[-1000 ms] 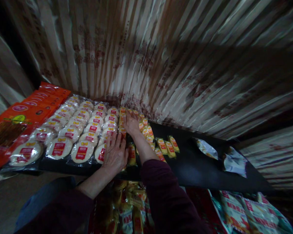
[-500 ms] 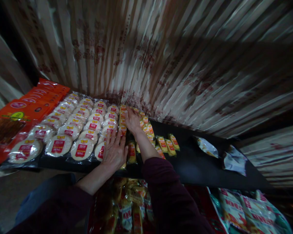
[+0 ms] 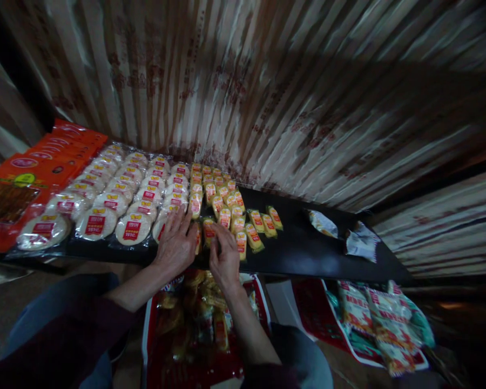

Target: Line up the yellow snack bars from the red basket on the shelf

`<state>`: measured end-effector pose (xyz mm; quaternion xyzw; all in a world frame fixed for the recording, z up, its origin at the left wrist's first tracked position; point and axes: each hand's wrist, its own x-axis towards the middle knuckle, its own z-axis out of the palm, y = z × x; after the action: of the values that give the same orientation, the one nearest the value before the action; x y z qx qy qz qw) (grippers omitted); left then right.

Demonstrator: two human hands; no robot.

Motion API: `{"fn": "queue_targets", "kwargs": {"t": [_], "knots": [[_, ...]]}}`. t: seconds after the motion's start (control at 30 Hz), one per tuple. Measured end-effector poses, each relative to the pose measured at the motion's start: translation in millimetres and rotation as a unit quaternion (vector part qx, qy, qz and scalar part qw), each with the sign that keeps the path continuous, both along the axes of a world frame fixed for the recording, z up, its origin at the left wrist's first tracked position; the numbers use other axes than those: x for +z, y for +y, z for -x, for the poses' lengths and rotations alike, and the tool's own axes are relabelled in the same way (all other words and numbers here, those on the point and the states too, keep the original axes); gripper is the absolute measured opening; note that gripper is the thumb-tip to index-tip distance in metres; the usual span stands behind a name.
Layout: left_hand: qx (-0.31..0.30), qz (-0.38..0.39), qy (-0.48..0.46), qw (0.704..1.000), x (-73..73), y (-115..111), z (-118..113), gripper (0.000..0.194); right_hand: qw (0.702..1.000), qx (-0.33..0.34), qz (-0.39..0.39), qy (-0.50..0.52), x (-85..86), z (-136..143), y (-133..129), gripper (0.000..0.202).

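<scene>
My left hand (image 3: 177, 237) lies nearly flat, fingers stretched forward, over the near end of a column of round rice crackers (image 3: 134, 228) in clear wrappers. Its thumb side is against a partly covered small yellow snack packet. Just to the right, my right hand (image 3: 225, 258) is closed, with bent fingers at the edge of a yellow snack packet (image 3: 209, 230) in the front of the rows; the fingertips are partly hidden. More yellow packets (image 3: 224, 217) with red and orange labels stand in rows behind and beside it.
Orange snack bags (image 3: 14, 186) overlap at the table's left end. Two silvery packets (image 3: 362, 241) lie on the black table (image 3: 299, 254) at right. Below are a red box (image 3: 146, 329) of wrapped snacks and another container with white-and-red bags (image 3: 354, 308). A draped printed sheet (image 3: 227, 81) hangs behind.
My right hand has drawn back from the far end of the yellow rows to the near edge. My left hand stays on the rice crackers. The view has shifted, showing more below the table.
</scene>
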<state>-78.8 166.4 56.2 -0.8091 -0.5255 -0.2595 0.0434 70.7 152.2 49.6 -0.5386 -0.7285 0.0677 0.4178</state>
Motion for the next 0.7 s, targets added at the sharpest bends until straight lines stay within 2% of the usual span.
{"fn": "queue_targets", "kwargs": {"t": [0.1, 0.27, 0.5, 0.7], "knots": [[-0.026, -0.004, 0.008, 1.000, -3.9, -19.6, 3.7, 0.036, 1.000, 0.008, 0.014, -0.022, -13.1, 4.0, -19.9, 0.041], [-0.057, 0.002, 0.018, 0.998, -8.9, -37.8, 6.5, 0.044, 0.997, -0.002, 0.018, -0.071, -14.3, 8.6, -20.9, 0.041], [-0.060, -0.008, 0.027, 0.998, -9.5, -40.8, 4.8, 0.043, 0.996, -0.009, 0.025, -0.081, -14.6, 4.6, -33.6, 0.037], [-0.045, -0.026, 0.036, 0.998, -20.9, -37.2, -1.7, 0.040, 0.998, -0.021, 0.041, -0.052, -11.7, 4.8, -36.9, 0.031]]}}
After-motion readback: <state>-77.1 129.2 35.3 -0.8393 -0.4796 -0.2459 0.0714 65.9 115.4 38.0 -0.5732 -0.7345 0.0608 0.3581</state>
